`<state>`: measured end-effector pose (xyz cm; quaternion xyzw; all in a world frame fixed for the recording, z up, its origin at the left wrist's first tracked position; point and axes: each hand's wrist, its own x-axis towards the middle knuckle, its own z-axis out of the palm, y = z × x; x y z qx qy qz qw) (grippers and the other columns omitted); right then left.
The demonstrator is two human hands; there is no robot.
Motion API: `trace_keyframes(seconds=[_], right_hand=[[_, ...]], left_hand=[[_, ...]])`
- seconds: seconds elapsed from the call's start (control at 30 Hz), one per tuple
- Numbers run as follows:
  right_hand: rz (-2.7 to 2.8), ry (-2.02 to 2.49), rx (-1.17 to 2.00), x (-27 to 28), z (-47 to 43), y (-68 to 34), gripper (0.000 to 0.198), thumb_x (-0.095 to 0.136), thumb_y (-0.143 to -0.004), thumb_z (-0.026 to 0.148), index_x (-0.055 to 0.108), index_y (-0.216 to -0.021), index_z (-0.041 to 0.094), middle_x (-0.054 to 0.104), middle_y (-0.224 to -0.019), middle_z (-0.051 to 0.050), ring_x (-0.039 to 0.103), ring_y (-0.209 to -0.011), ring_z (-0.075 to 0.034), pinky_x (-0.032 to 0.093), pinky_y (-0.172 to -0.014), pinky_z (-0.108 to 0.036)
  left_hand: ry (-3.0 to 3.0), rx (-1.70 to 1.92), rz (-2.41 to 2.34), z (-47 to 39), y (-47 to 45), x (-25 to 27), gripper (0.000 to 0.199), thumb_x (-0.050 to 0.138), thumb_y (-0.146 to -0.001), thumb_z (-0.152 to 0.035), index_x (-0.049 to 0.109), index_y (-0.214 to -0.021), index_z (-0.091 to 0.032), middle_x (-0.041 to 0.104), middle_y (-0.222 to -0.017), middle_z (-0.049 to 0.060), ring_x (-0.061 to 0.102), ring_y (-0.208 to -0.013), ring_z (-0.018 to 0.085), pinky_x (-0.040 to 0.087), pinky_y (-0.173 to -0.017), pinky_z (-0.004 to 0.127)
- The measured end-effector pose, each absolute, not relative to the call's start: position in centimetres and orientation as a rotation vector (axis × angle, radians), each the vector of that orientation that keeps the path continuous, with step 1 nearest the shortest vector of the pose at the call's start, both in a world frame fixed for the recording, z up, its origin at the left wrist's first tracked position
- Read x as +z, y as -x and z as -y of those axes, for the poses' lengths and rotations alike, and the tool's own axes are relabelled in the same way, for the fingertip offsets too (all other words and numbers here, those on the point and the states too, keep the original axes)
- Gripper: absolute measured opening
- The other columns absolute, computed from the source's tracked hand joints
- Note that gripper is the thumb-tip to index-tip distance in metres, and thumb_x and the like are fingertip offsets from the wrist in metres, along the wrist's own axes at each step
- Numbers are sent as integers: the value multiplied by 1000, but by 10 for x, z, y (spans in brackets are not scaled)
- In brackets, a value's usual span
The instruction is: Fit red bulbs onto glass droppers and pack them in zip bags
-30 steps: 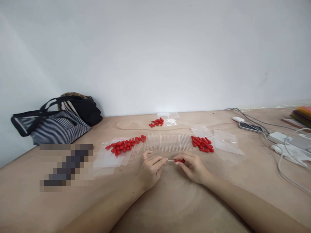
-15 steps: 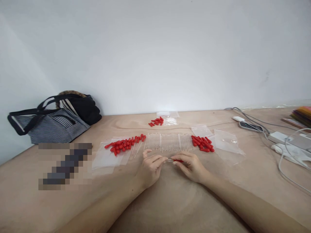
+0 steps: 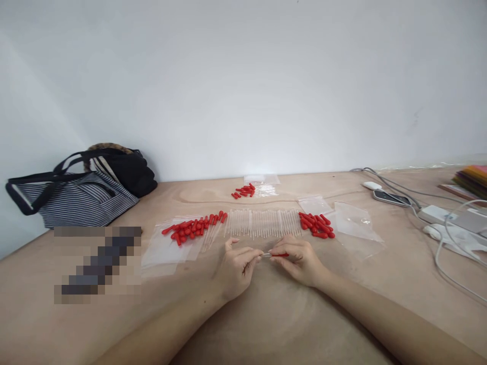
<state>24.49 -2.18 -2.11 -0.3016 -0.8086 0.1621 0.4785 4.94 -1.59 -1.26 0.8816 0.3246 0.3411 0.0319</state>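
My left hand (image 3: pixel 239 268) pinches a thin clear glass dropper tube (image 3: pixel 266 255) between thumb and fingertips, its little finger raised. Facing it, my right hand (image 3: pixel 300 262) closes on a red rubber dropper bulb (image 3: pixel 280 255), whose end meets the tube; how far the tube sits inside is hidden by the fingers. Just beyond both hands lies a row of clear glass tubes (image 3: pixel 262 223). Loose red bulbs (image 3: pixel 316 225) are heaped at the row's right end. To the left, droppers with red bulbs (image 3: pixel 190 229) lie piled on plastic bags (image 3: pixel 154 256).
More red bulbs (image 3: pixel 243 191) and short clear tubes (image 3: pixel 267 190) lie near the wall. Flat plastic bags (image 3: pixel 357 230) rest at right. Beyond them are a black device (image 3: pixel 391 198), cables and a white adapter (image 3: pixel 437 215). A striped bag (image 3: pixel 87 200) stands at left.
Both hands stay almost in place, still holding the tube and bulb end to end. A little more of the red bulb shows between my right fingers. The view has shifted slightly.
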Motion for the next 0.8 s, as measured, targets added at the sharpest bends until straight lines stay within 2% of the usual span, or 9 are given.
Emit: trace_keyframes(seconds=[0.17, 0.27, 0.4, 0.47, 0.53, 0.6, 0.67, 0.8], right_hand=[[1990, 754, 412, -19, 21, -247, 13, 50, -82, 23, 62, -86, 22, 68, -76, -3, 62, -71, -14, 47, -69, -30], [2032, 742, 399, -19, 20, -248, 13, 51, -82, 24, 62, -89, 22, 68, -76, -2, 62, -70, -14, 46, -70, -31], [2103, 737, 408, -21, 20, -247, 16, 50, -83, 22, 61, -94, 23, 68, -77, -2, 62, -71, -14, 45, -72, -33], [2137, 759, 399, -20, 21, -247, 20, 49, -84, 22, 60, -101, 25, 67, -83, -3, 61, -77, -15, 44, -75, -34], [2149, 832, 339, -17, 22, -248, 31, 51, -83, 27, 53, -114, 26, 63, -99, -6, 58, -91, -18, 44, -81, -37], [2110, 936, 276, -16, 24, -250, 46, 54, -80, 31, 43, -125, 25, 54, -115, -10, 51, -104, -22, 43, -85, -39], [2027, 1011, 240, -16, 25, -253, 52, 53, -80, 30, 37, -128, 24, 49, -118, -12, 48, -108, -23, 43, -86, -40], [1943, 1032, 205, -21, 23, -254, 39, 49, -81, 22, 45, -120, 24, 49, -111, -12, 49, -103, -23, 45, -85, -40]], left_hand=[[-2806, 970, -910, 11, -46, -7, 22, 38, -87, -16, 59, -87, -20, 68, -76, -2, 60, -64, 10, 34, -86, 36], [-2887, 912, -878, 11, -44, -1, 21, 40, -87, -18, 60, -86, -18, 65, -76, 2, 57, -70, 13, 42, -74, 30], [-2984, 875, -956, 17, -45, 1, 24, 38, -88, -16, 60, -80, -15, 59, -70, 4, 53, -68, 15, 44, -61, 27], [-3023, 889, -955, 18, -45, 1, 27, 34, -89, -14, 60, -81, -15, 57, -69, 4, 52, -67, 15, 44, -60, 26], [-3036, 929, -973, 14, -41, 2, 28, 33, -88, -12, 60, -83, -16, 58, -71, 4, 52, -68, 15, 45, -61, 26], [-3006, 1003, -1102, 5, -32, 3, 28, 34, -87, -11, 61, -85, -16, 59, -73, 5, 54, -69, 15, 45, -63, 27], [-2916, 1073, -1394, -10, -17, 5, 25, 38, -85, -15, 63, -83, -17, 61, -74, 5, 56, -68, 16, 45, -63, 27], [-2604, 820, -2044, -36, 14, 9, 23, 42, -82, -22, 65, -78, -18, 65, -74, 6, 60, -70, 20, 45, -63, 30]])
